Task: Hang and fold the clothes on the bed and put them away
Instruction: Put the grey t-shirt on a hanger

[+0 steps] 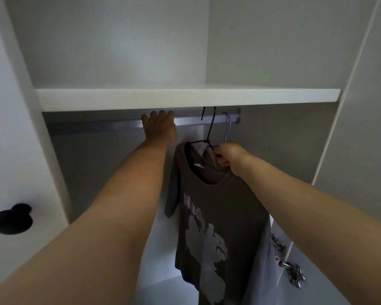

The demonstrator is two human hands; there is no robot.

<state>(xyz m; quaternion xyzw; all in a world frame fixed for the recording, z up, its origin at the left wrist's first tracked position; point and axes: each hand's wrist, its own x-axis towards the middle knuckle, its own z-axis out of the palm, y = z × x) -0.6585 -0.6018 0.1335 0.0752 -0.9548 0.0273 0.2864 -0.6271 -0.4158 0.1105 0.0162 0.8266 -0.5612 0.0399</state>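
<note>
Head view, looking up into a white wardrobe: the left hand (160,128) reaches to the metal rail (97,124) under the shelf (185,96). Its four fingers lie over the top of the rail. Whether they curl round behind it I cannot tell, and the thumb is hidden.

To the right and lower, the right hand (231,157) is closed in a pinch on the dark hanger (211,128), just below where its hook meets the shoulders, with bunched collar cloth caught against the fingers. A dark grey T-shirt (218,205) with a pale print on its chest hangs from this hanger, straight down below the right hand and between the two forearms. One short sleeve falls toward the left arm.

The dark hanger's hook rises to the rail, and its top is lost behind the shelf's front edge, so it is unclear whether it bears on the rail. Just beside it, nearer the rail's right end, the hook of a lilac hanger (228,126) curves over the rail. A paler grey garment (262,267) shows behind the T-shirt's right edge.

The left hand is well apart from both hooks, further left along the rail. A black knob (10,219) sits on the left door, and a metal hinge (293,271) is low on the right.
</note>
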